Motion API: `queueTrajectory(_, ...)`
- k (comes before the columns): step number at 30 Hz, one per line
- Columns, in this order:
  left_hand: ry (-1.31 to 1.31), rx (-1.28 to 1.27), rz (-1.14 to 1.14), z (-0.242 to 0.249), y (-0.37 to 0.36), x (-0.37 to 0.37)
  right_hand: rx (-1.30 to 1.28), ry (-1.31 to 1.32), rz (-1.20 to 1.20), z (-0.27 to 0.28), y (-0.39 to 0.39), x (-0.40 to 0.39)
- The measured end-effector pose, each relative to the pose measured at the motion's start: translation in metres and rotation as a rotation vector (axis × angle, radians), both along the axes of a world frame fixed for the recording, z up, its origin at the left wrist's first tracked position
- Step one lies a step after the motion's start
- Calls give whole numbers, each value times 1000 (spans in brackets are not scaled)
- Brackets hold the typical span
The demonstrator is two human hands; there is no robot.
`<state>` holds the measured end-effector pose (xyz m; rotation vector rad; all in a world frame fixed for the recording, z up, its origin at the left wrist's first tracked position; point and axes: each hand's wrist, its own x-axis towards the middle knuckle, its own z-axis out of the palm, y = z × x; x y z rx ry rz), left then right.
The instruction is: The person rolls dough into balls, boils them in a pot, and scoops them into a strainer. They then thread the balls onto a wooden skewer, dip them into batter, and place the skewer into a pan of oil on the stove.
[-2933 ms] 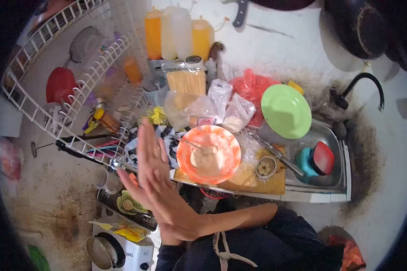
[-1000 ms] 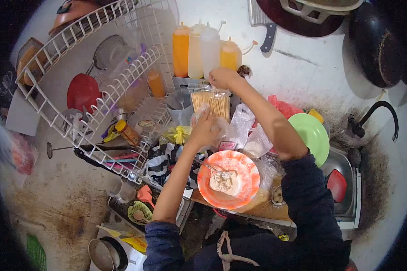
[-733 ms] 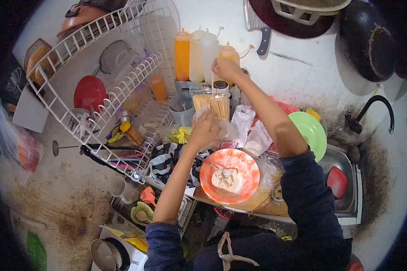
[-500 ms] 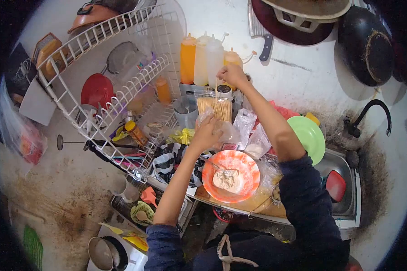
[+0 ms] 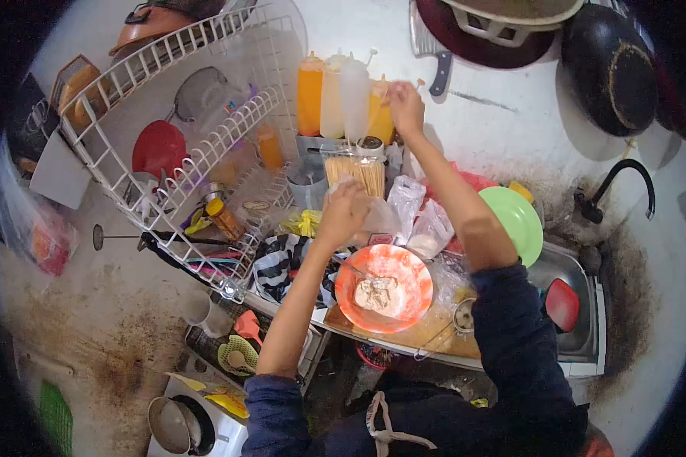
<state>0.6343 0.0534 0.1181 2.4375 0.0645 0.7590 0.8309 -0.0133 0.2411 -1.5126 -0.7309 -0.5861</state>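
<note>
My left hand (image 5: 346,213) is closed around the lower part of a clear plastic pack of bamboo skewers (image 5: 364,175), its crumpled film showing by the fingers. Raised to the right of the pack, in front of the yellow squeeze bottle (image 5: 381,122), my right hand (image 5: 406,110) pinches what looks like one thin bamboo skewer, faint and blurred. Below both hands is an orange and white bowl (image 5: 417,301) with pale flour or batter (image 5: 377,295) and a metal utensil in it. Clear plastic bags (image 5: 406,202) lie between my forearms.
Several squeeze bottles (image 5: 310,95) stand against the wall. To the left is a white dish rack (image 5: 141,221). A green plate (image 5: 513,221) leans by the sink (image 5: 583,335) and black faucet (image 5: 625,171). A cleaver (image 5: 440,72) and pans (image 5: 613,76) hang above.
My right hand has moved up and to the right, away from the pack, with the thin skewer. My left hand stays on the pack. The whole view has shifted slightly.
</note>
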Motion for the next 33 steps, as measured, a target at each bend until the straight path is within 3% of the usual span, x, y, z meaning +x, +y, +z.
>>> queueTrajectory(4, -359, -90, -40, 32, -15, 3, 340, -154, 194, 52, -33, -34)
queueTrajectory(6, -517, -56, -19, 51, -28, 6, 272, -262, 162, 63, -57, -58)
queueTrajectory(9, -332, -245, -194, 54, -48, 6, 253, -236, 353, 64, -103, -111)
queueTrajectory(12, 95, -334, -460, 59, -91, -35, 225, -75, 487, 54, -152, -151)
queueTrajectory(15, 225, -556, -723, 21, -132, -61, 193, 100, 390, 20, -202, -172)
queueTrajectory(17, 268, -651, -763, 10, -167, -86, 270, 29, 288, -3, -228, -213)
queueTrajectory(19, 391, -687, -811, 7, -192, -100, 137, 162, 227, -60, -258, -232)
queueTrajectory(20, 326, -606, -794, -7, -203, -105, -331, 71, -33, -78, -273, -249)
queueTrajectory(21, 262, -525, -771, -29, -215, -109, -445, 65, 31, -102, -285, -261)
queueTrajectory(22, 237, -870, -853, -54, -235, -113, -458, 173, 28, -130, -293, -278)
queueTrajectory(24, 532, -746, -924, -77, -240, -125, -310, 750, 134, -148, -309, -308)
queueTrajectory(25, 680, -677, -953, -85, -241, -129, -256, 715, 103, -159, -316, -315)
queueTrajectory(27, 506, -678, -827, -100, -247, -138, -142, 650, 39, -187, -332, -325)
queueTrajectory(28, 421, -676, -760, -104, -248, -141, -317, 658, -56, -190, -344, -324)
queueTrajectory(31, 135, -354, -408, -111, -232, -133, -516, 780, -248, -178, -364, -317)
queueTrajectory(32, 131, -281, -317, -114, -229, -128, -506, 645, -262, -195, -373, -311)
queueTrajectory(33, 129, -211, -226, -118, -227, -124, -565, 705, -246, -202, -385, -308)
